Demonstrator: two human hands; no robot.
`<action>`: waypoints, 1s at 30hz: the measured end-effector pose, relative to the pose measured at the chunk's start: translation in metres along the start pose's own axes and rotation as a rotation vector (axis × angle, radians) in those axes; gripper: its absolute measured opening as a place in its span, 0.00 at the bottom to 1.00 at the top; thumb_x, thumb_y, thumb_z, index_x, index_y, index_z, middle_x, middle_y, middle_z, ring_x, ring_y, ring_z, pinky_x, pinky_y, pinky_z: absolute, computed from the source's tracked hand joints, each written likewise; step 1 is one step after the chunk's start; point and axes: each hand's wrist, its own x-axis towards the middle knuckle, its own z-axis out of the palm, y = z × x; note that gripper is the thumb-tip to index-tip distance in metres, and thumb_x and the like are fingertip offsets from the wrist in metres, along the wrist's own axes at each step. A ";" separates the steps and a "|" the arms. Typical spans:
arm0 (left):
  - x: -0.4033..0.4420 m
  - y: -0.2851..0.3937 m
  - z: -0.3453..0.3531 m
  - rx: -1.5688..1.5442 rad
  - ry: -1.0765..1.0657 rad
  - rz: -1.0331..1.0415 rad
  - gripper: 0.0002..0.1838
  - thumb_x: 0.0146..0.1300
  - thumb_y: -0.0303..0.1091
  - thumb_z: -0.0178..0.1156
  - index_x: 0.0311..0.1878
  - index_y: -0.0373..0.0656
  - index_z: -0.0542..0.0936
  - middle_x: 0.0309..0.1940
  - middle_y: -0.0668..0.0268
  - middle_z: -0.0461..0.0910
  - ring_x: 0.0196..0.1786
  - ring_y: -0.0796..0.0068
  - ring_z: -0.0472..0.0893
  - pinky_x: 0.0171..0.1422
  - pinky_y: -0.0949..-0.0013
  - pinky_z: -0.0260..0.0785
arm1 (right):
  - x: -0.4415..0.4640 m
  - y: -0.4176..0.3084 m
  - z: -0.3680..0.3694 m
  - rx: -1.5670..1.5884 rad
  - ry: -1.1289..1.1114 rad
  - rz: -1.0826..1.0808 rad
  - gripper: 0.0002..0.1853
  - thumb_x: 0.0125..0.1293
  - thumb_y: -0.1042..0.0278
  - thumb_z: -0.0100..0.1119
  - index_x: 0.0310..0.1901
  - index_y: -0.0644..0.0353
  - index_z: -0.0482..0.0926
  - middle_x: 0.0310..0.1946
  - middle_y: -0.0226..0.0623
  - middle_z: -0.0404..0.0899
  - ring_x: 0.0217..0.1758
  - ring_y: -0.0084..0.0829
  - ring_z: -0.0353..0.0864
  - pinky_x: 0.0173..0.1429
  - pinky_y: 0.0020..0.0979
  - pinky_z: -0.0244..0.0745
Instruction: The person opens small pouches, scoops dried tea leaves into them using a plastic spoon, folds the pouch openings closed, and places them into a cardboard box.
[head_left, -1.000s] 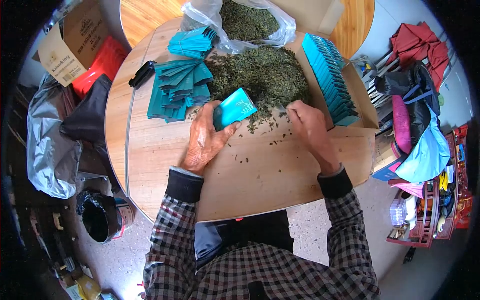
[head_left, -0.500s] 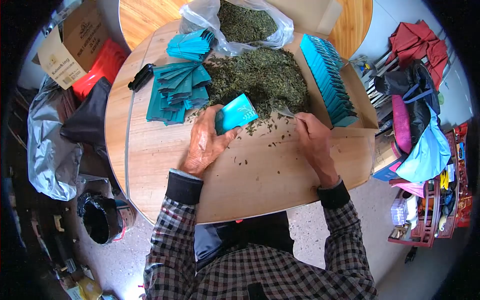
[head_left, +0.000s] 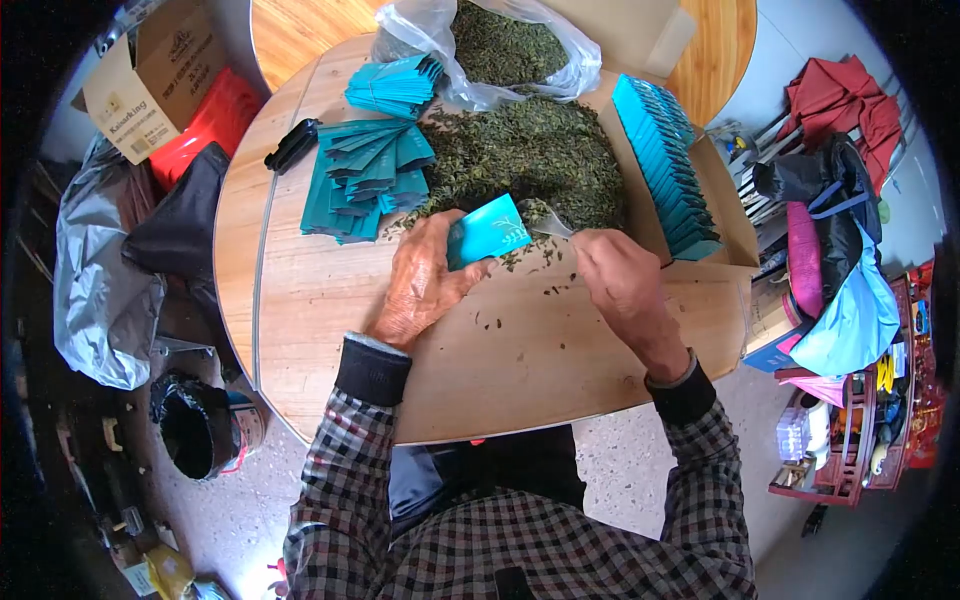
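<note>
My left hand point(head_left: 425, 275) grips a small teal packet point(head_left: 490, 232) printed with a pale leaf sprig, tilted over the table. In my right hand point(head_left: 625, 285) is a scoop point(head_left: 545, 218) that looks clear, its bowl holding dried leaves close to the packet's right end. Behind both hands spreads a heap of dried green leaves point(head_left: 540, 145). Left of the heap lie a fanned pile of teal packets point(head_left: 360, 180) and a tighter stack of teal packets point(head_left: 393, 85). On the right, a cardboard box point(head_left: 725, 195) holds a row of upright teal packets point(head_left: 665, 165).
An open clear plastic bag point(head_left: 585, 65) of leaves stands at the back of the wooden table point(head_left: 480, 390). A black object point(head_left: 292, 147) lies near the left edge. On the floor to the left is a lined bin point(head_left: 195, 430); shelves point(head_left: 850, 440) stand at right.
My right hand has brought the scoop up from the heap's edge toward the packet, now with leaves in it. My left hand still holds the packet. The whole view has shifted slightly.
</note>
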 end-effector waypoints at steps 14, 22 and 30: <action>0.000 -0.002 0.001 0.013 0.009 0.075 0.34 0.59 0.38 0.80 0.65 0.33 0.77 0.53 0.45 0.84 0.56 0.44 0.83 0.60 0.50 0.76 | 0.040 -0.024 -0.012 -0.251 -0.337 -0.315 0.13 0.64 0.74 0.62 0.50 0.65 0.84 0.46 0.44 0.85 0.47 0.46 0.86 0.50 0.42 0.83; 0.001 0.000 0.001 -0.033 0.029 0.075 0.32 0.58 0.39 0.78 0.63 0.38 0.77 0.49 0.46 0.83 0.54 0.39 0.81 0.61 0.43 0.73 | 0.057 -0.029 -0.026 -0.230 -0.366 -0.282 0.07 0.64 0.76 0.61 0.43 0.63 0.80 0.37 0.43 0.79 0.43 0.46 0.84 0.45 0.44 0.80; 0.001 -0.002 0.004 -0.045 0.031 0.010 0.33 0.57 0.38 0.78 0.64 0.37 0.77 0.48 0.45 0.83 0.53 0.39 0.81 0.61 0.43 0.74 | 0.067 -0.032 -0.032 -0.257 -0.370 -0.296 0.04 0.65 0.73 0.60 0.40 0.59 0.76 0.35 0.40 0.74 0.42 0.45 0.81 0.44 0.45 0.79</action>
